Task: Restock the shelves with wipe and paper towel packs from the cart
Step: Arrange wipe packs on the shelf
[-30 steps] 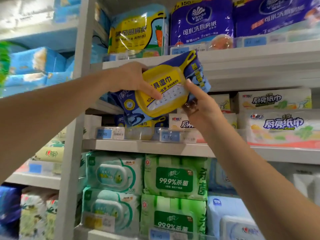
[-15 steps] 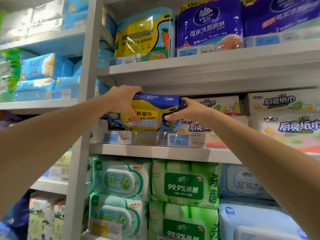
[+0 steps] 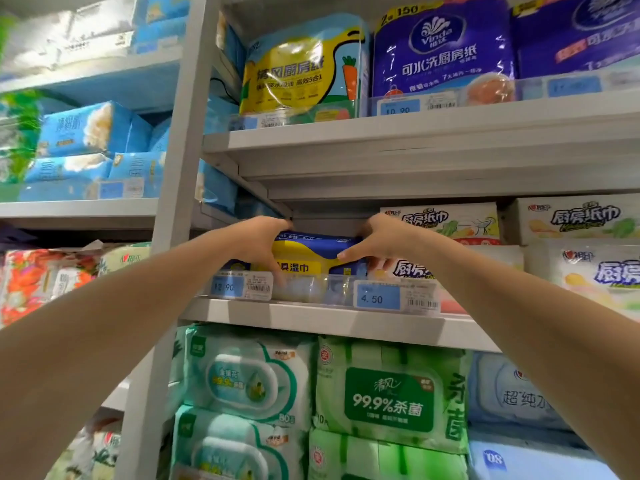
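A blue and yellow wipe pack [image 3: 308,254] lies on the middle shelf [image 3: 322,318], behind the clear price rail [image 3: 322,289]. My left hand [image 3: 265,244] holds its left end, fingers curled down over the front. My right hand [image 3: 377,242] holds its right end, thumb against the pack's front. The pack's lower part is hidden by the rail. The cart is out of view.
White kitchen paper packs [image 3: 450,223] stand right of the wipe pack. Above are yellow [image 3: 301,71] and purple paper towel packs [image 3: 443,53]. Below are green wipe packs [image 3: 388,393]. A grey upright post [image 3: 180,168] bounds the bay on the left, with blue tissue packs [image 3: 86,129] beyond.
Both hands carried the wipe pack from in front of the shelf, turned it flat and pushed it deeper onto the middle shelf behind the price rail.
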